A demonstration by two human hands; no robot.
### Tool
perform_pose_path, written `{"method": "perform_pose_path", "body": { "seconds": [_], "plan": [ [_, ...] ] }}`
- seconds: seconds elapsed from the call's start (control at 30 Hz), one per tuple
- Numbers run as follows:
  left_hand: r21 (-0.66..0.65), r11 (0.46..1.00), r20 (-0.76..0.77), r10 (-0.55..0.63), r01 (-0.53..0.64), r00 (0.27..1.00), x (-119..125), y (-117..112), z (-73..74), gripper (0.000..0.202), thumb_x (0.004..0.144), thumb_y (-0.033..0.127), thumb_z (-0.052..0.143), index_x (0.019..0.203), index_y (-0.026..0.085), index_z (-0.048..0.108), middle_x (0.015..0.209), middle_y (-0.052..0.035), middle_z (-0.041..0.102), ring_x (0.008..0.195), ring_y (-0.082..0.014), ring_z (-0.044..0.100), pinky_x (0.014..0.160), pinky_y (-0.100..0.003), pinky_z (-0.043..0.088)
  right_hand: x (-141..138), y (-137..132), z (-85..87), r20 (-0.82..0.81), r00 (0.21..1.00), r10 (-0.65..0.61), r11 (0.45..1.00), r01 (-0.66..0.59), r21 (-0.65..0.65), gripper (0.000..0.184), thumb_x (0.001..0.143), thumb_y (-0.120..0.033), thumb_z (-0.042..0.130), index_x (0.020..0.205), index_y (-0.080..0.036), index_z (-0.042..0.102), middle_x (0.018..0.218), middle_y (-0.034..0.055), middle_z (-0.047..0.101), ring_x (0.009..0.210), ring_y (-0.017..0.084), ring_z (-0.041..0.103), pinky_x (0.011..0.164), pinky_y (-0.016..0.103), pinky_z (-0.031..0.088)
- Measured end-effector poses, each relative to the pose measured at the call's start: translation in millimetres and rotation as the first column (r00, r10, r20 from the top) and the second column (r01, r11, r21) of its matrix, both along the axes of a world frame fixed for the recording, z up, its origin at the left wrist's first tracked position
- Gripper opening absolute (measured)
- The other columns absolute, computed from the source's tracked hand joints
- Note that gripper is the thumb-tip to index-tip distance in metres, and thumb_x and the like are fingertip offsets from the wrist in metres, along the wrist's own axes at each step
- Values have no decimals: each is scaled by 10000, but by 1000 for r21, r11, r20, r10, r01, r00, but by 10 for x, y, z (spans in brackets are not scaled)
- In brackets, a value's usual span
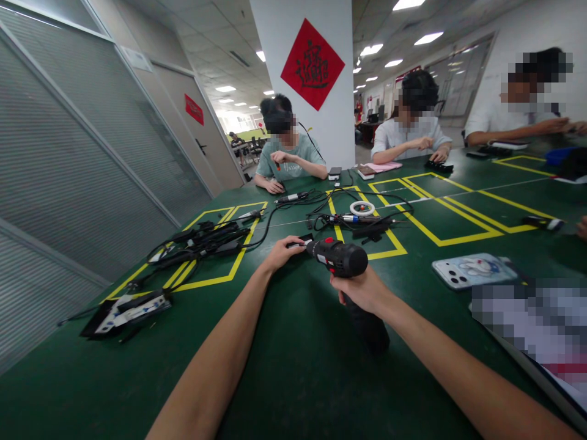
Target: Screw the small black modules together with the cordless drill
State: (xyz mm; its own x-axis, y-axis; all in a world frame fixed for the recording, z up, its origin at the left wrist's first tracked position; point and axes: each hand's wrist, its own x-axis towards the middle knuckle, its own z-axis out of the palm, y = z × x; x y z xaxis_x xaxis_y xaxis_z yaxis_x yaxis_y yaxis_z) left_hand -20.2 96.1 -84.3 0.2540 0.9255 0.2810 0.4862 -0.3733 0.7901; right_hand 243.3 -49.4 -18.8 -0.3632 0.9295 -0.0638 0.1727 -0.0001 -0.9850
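My right hand [360, 288] is wrapped round the grip of a black cordless drill [342, 256] with red details, its battery base low near the tabletop. The drill's nose points left, toward my left hand [282, 252]. With its fingers, my left hand holds a small dark flat piece [302, 239] with a light part on the green table [284, 366]. The drill's tip meets that piece or lies very close to it; contact cannot be made out. What kind of piece it is does not show, as fingers and drill cover part of it.
Bundled black cables [206, 241] lie at left, with a dark tray of parts [132, 311] nearer. Ahead are a pen-like electric tool [351, 218] and a white tape roll [362, 209]. A phone [474, 271] lies at right. Several people sit across the table, including one person [288, 153].
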Motion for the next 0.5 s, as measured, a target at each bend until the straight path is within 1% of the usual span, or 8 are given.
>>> {"method": "perform_pose_path", "body": {
  "seconds": [0.23, 0.5],
  "plan": [
    [5, 1000, 11, -14, 14, 1000, -7, 9, -9, 338, 672, 440, 687, 918, 209, 705, 1083, -66, 639, 1054, -234, 563, 987, -372, 373, -8, 10, -34, 10, 1000, -15, 1000, 15, 9, 28, 691, -170, 540, 670, -158, 554, 479, -11, 552, 447, 120, 542, 455, 212, 401],
    [3, 1000, 7, -4, 4, 1000, 4, -2, -8, 342, 681, 444, 676, 929, 209, 704, 1094, -64, 637, 1053, -230, 562, 991, -367, 373, -9, -7, 8, 14, 1000, -8, 1000, 8, 4, 26, 691, -168, 546, 678, -157, 566, 490, -9, 563, 459, 121, 548, 468, 214, 414]
  ]
}}
